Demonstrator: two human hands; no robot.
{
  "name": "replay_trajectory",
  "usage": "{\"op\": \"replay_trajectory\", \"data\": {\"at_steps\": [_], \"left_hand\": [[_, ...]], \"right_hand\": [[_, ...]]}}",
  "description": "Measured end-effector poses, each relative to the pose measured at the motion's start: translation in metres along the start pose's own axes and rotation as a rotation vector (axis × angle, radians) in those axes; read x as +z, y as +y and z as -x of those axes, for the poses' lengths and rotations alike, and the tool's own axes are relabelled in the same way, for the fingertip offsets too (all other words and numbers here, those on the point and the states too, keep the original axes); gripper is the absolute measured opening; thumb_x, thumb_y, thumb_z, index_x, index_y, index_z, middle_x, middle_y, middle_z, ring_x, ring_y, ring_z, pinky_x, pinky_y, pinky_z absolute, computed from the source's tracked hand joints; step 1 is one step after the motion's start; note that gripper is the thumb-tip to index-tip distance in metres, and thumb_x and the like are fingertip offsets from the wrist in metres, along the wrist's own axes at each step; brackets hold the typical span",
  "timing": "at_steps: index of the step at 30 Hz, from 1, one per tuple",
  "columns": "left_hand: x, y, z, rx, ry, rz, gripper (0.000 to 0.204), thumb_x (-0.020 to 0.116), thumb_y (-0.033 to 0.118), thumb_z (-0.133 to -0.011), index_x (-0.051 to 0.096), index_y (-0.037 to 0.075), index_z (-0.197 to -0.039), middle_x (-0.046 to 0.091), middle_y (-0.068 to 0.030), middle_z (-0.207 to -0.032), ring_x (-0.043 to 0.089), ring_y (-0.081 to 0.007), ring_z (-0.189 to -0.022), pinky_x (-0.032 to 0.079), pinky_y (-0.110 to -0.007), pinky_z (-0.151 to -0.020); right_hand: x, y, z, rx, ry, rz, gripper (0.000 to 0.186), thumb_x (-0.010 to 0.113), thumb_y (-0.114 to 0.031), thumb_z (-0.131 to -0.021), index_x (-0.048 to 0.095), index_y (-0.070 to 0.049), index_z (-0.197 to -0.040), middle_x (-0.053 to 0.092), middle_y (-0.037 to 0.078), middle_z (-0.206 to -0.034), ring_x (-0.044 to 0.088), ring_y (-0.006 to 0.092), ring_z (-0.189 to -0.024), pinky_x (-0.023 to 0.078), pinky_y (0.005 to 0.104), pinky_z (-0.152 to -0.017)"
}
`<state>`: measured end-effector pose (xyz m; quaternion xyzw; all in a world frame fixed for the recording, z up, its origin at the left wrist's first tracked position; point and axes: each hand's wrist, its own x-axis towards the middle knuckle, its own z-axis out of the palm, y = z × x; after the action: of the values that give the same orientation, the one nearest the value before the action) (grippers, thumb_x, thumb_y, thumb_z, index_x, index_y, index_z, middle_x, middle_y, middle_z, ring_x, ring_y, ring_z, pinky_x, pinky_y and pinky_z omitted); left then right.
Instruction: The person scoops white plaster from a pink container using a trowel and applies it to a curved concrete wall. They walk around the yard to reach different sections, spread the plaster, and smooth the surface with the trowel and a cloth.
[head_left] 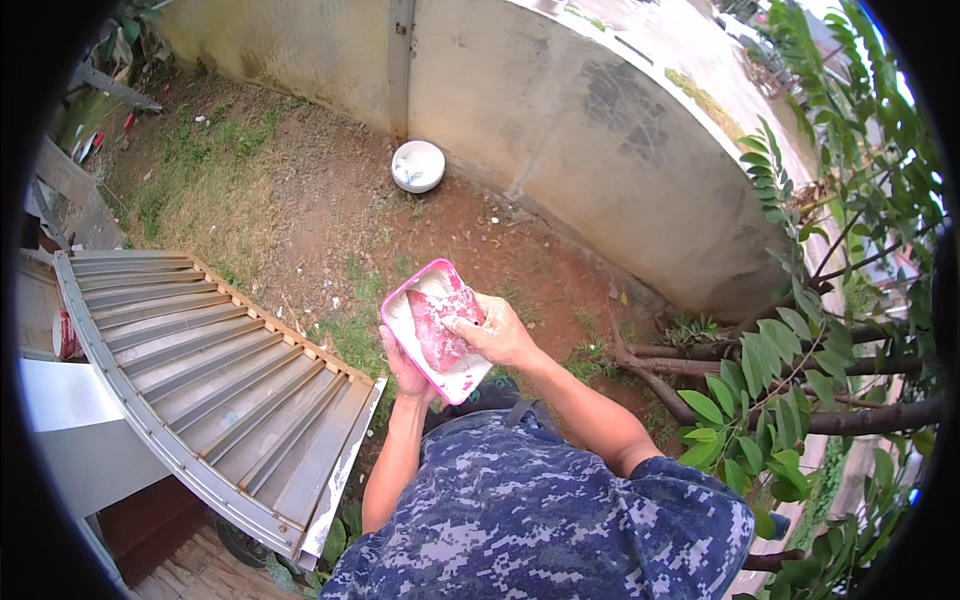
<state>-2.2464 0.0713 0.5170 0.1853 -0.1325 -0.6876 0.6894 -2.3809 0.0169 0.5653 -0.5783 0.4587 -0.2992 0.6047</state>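
In front of my chest I hold a shallow white tray with a pink rim (pixel 408 291), tilted and smeared white inside. My left hand (pixel 402 367) is closed on its left side, the fingers partly hidden beneath it. My right hand (pixel 502 333) is closed on a flat reddish-pink piece (pixel 436 335) streaked with white, which lies over the tray's inside. The right thumb presses on top of this piece; its exact kind I cannot make out. White smears show on the right thumb and fingers.
A round white bucket (pixel 418 166) stands on the soil by the concrete wall (pixel 600 140). To my left is a slatted metal gate or frame (pixel 220 370). Leafy branches (pixel 770 420) reach in close on my right. Grass patches and small stones dot the ground.
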Motion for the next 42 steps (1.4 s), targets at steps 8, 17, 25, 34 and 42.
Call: {"op": "replay_trajectory", "data": {"at_steps": [8,17,25,34,42], "left_hand": [[0.021,-0.024,-0.100,-0.154,-0.042,-0.007,0.081,0.034,0.068,-0.093,0.031,0.009,-0.148,0.044,-0.0151,-0.144,0.048,-0.0310,-0.128,0.040,-0.049,-0.108],[0.017,-0.004,-0.223,-0.357,-0.064,-0.100,0.085,0.036,0.071,-0.091,0.033,0.006,-0.146,0.047,-0.0163,-0.140,0.051,-0.0303,-0.125,0.043,-0.048,-0.105],[0.000,0.063,-0.289,-0.560,-0.083,-0.063,0.081,0.035,0.067,-0.093,0.033,0.006,-0.146,0.047,-0.0176,-0.142,0.051,-0.0324,-0.126,0.042,-0.050,-0.107],[-0.059,0.076,-0.339,-0.543,0.061,-0.059,0.072,0.037,0.059,-0.096,0.034,0.008,-0.147,0.048,-0.0121,-0.143,0.052,-0.0303,-0.126,0.042,-0.047,-0.107],[-0.093,0.101,-0.392,-0.732,0.179,-0.033,0.067,0.041,0.053,-0.096,0.036,0.008,-0.146,0.050,-0.0157,-0.141,0.057,-0.0337,-0.119,0.048,-0.052,-0.099]], "right_hand": [[-0.064,-0.013,-0.050,0.015,0.095,-0.391,0.019,0.067,-0.007,-0.088,0.066,0.001,-0.105,0.069,0.002,-0.092,0.061,0.0080,-0.081,0.052,0.0275,-0.073],[-0.095,-0.026,-0.147,0.068,0.217,-0.386,0.017,0.066,-0.003,-0.086,0.066,0.002,-0.102,0.070,0.005,-0.092,0.064,0.0105,-0.079,0.053,0.0284,-0.072],[-0.079,-0.049,-0.215,0.168,0.244,-0.714,0.021,0.068,0.000,-0.081,0.067,0.002,-0.102,0.070,0.008,-0.096,0.067,0.0148,-0.084,0.055,0.0310,-0.077],[-0.088,-0.045,-0.229,0.081,0.496,-1.097,0.027,0.064,0.002,-0.083,0.063,0.004,-0.110,0.069,0.012,-0.104,0.067,0.0209,-0.094,0.054,0.0361,-0.088],[-0.122,-0.006,-0.273,-0.276,0.715,-1.276,0.043,0.060,-0.008,-0.090,0.049,0.003,-0.130,0.062,0.015,-0.122,0.062,0.0255,-0.111,0.050,0.0417,-0.098]]}}
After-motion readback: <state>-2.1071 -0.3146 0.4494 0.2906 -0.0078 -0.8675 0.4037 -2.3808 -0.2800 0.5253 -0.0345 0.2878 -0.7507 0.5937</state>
